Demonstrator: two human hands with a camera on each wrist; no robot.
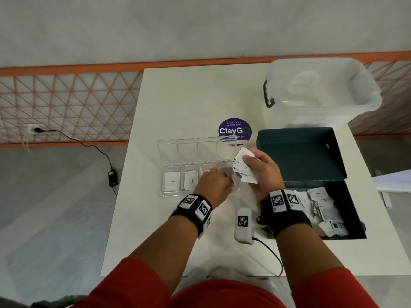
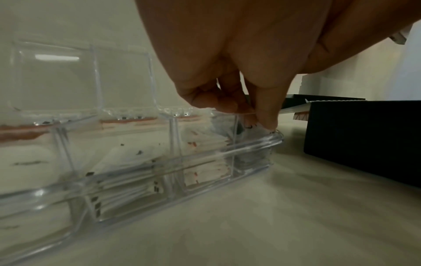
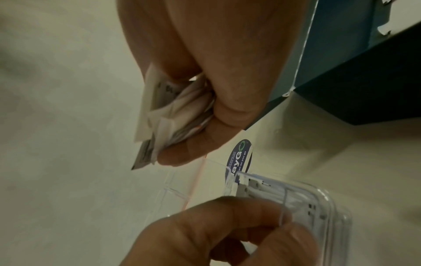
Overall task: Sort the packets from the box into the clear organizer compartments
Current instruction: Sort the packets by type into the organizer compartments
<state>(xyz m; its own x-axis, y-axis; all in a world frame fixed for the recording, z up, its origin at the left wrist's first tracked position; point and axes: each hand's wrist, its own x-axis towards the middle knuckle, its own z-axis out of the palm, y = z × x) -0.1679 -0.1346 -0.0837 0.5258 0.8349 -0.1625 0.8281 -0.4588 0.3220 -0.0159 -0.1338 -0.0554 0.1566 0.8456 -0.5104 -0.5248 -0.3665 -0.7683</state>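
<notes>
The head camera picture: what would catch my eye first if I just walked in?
Probably the right hand, holding a fanned bunch of white packets above the white table, beside the open dark box with more packets inside. Next, the left hand pinching a packet at the right end compartment of the clear organizer, whose lids stand open. A purple ClayGo sticker lies just behind it.

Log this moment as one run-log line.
left hand: pushing packet into organizer rightmost compartment | right hand: gripping packet stack | box: packets remain | phase: sorting underway
</notes>
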